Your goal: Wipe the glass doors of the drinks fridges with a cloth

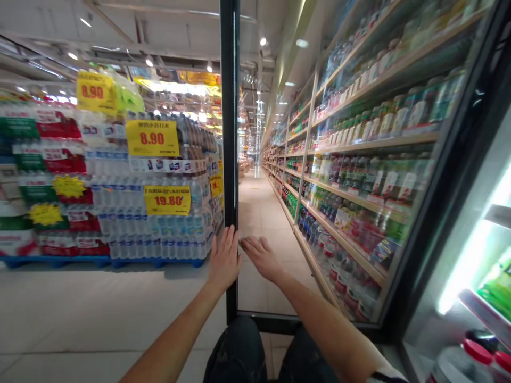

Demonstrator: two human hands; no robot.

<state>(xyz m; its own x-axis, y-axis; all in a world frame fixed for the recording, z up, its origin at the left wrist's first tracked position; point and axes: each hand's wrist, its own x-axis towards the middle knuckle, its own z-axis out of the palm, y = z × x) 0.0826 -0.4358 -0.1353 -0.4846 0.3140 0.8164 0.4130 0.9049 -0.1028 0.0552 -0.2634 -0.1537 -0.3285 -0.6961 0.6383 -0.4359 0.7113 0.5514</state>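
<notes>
A glass door with a black frame (230,133) stands swung out in front of me, upright. My left hand (224,258) lies against the outer side of its vertical edge, fingers stretched upward. On the glass side of that edge is my right hand (263,259), its fingers extended toward the frame. Whether the right fingertips touch the frame or the glass, I cannot tell. Neither hand holds anything. Shelves of bottles (383,173) show in the glass pane; I cannot tell whether they are seen through it or reflected.
Stacked packs of bottled water (131,234) stand on blue pallets (159,263) to the left, with yellow price signs (151,138). At the lower right, a lit cooler interior (429,340) holds red-capped bottles (477,352). My knees (235,351) are close to the door's bottom edge.
</notes>
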